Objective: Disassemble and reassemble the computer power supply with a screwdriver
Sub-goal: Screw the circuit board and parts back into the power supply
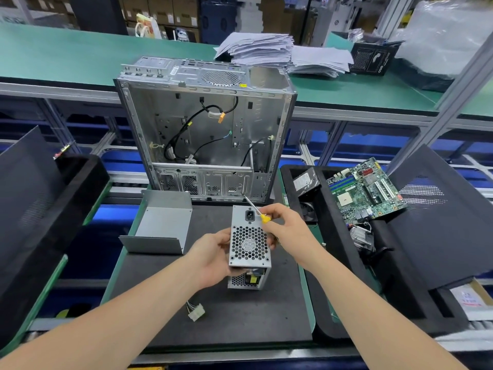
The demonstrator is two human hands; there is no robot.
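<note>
Quick count of what's in front of you: one power supply (249, 247), standing on end in the middle of the black mat (226, 324) with its fan grille facing you. One screwdriver (263, 218) with a yellow handle. One loose grey metal cover (162, 225) sits on the mat to the left, well apart from the supply. One white connector (196, 312) lies on the mat nearer you.

Your left hand (213, 259) grips the supply's left edge, fingers curled round it. Your right hand (286, 228) pinches the yellow handle between thumb and fingertips, right at the supply's top right corner, with the shaft pointing up and away toward the case. That hand hides the corner itself.

Behind the mat there's one stripped computer case (205, 134), open side toward you, with a few black cables inside. On the right, one black foam tray (329, 236) holds one motherboard (366, 190) and one hard drive (305, 181). Two paper stacks (256, 48) sit on the green bench (66, 60) at the back.
</note>
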